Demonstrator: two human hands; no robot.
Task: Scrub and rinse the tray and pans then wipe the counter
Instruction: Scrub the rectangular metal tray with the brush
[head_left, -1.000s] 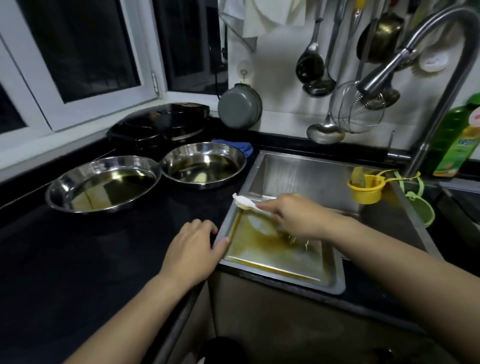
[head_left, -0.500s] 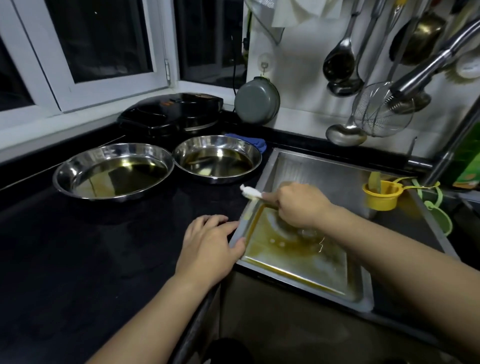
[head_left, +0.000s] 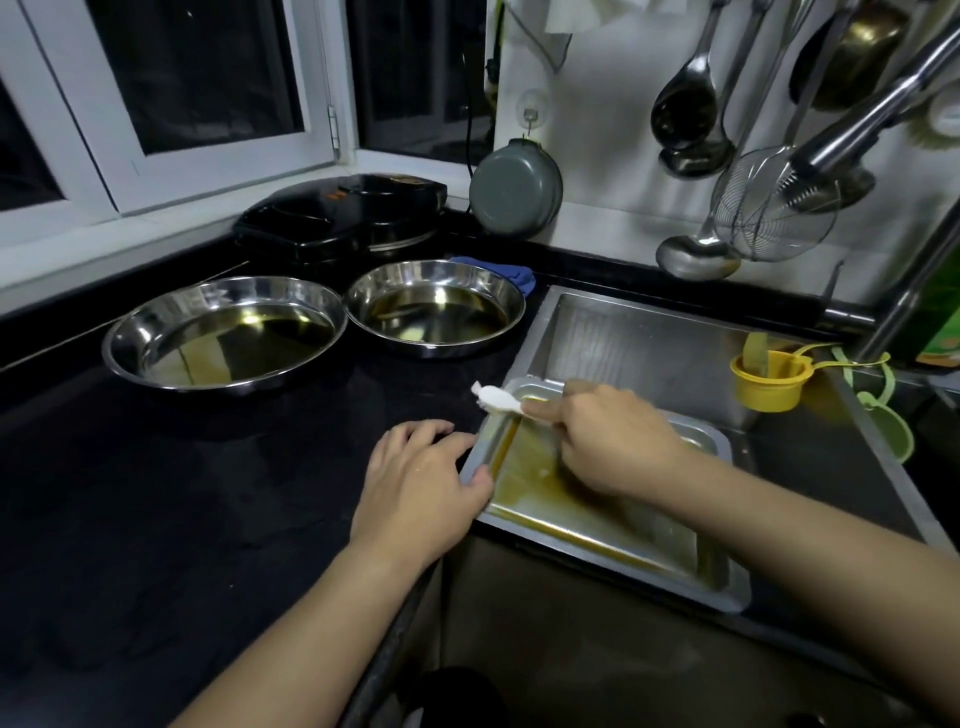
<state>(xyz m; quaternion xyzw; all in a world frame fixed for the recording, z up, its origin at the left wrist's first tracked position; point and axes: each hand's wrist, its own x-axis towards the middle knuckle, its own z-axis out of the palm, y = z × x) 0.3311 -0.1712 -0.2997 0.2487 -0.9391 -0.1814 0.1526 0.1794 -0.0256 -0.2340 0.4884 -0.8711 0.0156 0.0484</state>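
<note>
Steel tray under both hands at the sink's near-left corner.

The right hand (head_left: 608, 441) has its fingers curled round a white plastic brush handle (head_left: 498, 402), whose smooth rounded end sticks out past the knuckles; the scrubbing end is hidden under the palm, down on the rectangular stainless-steel tray (head_left: 613, 543), whose shallow floor is smeared with brown grease. The left hand (head_left: 415, 486) lies with relaxed, nearly flat fingers on the glossy black table (head_left: 156, 519), thumb pressed against the tray's left rim. The tray sits across the front edge of the brushed steel sink (head_left: 649, 343). Well behind the left hand, two round polished steel pans stand side by side on the table, the larger pan (head_left: 223, 332) to the left, the smaller pan (head_left: 435, 309) beside it, both holding a film of dark oily liquid.
</note>
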